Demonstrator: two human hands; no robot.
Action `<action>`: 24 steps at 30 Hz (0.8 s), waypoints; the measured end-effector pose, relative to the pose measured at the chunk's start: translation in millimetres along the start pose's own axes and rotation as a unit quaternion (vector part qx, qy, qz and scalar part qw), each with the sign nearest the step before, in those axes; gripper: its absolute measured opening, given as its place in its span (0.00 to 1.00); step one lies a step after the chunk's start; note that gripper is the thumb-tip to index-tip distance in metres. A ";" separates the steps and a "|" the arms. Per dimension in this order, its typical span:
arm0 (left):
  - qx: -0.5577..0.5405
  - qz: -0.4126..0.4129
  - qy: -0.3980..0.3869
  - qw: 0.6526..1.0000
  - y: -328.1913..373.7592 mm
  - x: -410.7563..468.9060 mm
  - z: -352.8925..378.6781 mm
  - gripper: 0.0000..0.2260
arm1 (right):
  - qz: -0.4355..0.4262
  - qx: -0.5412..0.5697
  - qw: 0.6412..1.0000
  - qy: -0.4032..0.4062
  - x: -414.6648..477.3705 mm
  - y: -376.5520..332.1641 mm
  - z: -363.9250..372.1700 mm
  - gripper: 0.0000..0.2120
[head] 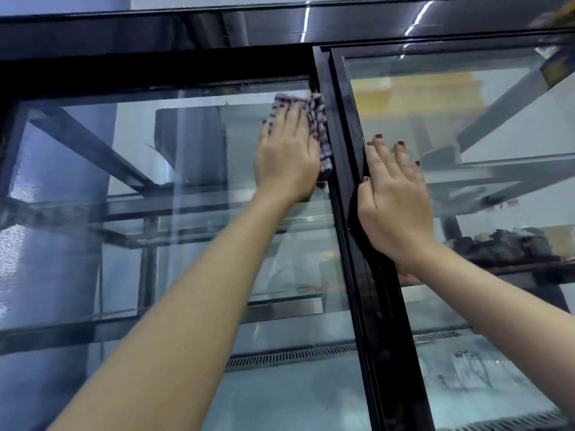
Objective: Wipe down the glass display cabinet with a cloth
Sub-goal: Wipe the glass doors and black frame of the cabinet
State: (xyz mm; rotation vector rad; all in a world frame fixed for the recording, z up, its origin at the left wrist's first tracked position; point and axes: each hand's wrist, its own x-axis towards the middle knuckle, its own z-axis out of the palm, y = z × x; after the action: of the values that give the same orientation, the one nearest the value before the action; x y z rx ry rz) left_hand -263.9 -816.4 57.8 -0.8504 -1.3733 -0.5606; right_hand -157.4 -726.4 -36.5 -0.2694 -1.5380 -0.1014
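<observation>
The glass display cabinet fills the view, with a black frame (348,157) running down the middle between two glass panes. My left hand (284,154) lies flat on a checked purple-and-white cloth (317,119), pressing it against the upper right corner of the left pane (193,169), right beside the frame. My right hand (395,200) rests flat with fingers spread on the black frame and the edge of the right pane (466,126). It holds nothing.
A black top rail (186,35) caps the cabinet. Behind the glass are metal shelf bars (93,144), glass shelves and a vent grille (289,356) low down. Dark items (504,244) sit on a shelf at right, and something yellow (413,94) shows behind the right pane.
</observation>
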 end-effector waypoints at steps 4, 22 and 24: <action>-0.027 0.007 -0.007 1.000 15.3 -67.2 0.6 0.24 | -0.041 -0.062 0.996 -0.056 -5.7 26.3 -14.4 0.27; -0.025 0.066 -0.127 0.989 32.8 -291.8 -23.6 0.28 | -0.067 -0.069 0.993 -0.074 -18.5 28.6 -23.6 0.29; -0.020 0.054 -0.130 0.990 17.8 -288.8 -28.4 0.28 | -0.101 -0.053 0.990 -0.082 -30.6 23.0 -24.9 0.32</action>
State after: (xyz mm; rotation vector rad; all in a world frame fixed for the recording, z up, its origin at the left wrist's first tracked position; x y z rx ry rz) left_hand -274.0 -865.9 -228.5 -1.0508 -1.5447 -0.4047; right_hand -128.9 -713.1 -69.7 -0.2096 -1.7232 -0.3281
